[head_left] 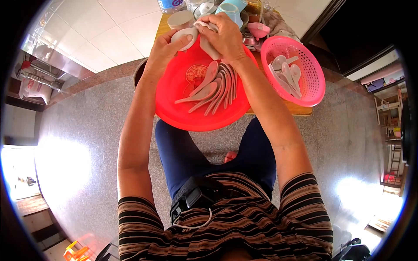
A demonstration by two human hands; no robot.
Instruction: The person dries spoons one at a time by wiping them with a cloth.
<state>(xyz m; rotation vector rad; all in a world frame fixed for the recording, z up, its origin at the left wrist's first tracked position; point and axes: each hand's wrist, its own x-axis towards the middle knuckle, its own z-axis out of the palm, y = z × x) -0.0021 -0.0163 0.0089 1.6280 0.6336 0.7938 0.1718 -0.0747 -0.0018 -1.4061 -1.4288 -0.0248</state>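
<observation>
Over the far side of a red basin (174, 115), my left hand (163, 52) grips a white soup spoon (185, 38) with its thumb across the bowl. My right hand (226, 40) pinches a whitish cloth (210, 48) against the same spoon, its fingers bent around the cloth; the spoon's handle is hidden there. Below, several soup spoons (220, 87) lie fanned out and overlapping in the basin. To the right, a pink colander (315, 82) holds several white spoons (287, 74).
Basin and colander stand on a wooden table (305, 111). Along its back crowd a round pale lid (180, 20), a light blue cup (230, 13), a small pink bowl (258, 30) and a grey-brown towel (281, 26). A tiled wall (109, 26) rises behind the table.
</observation>
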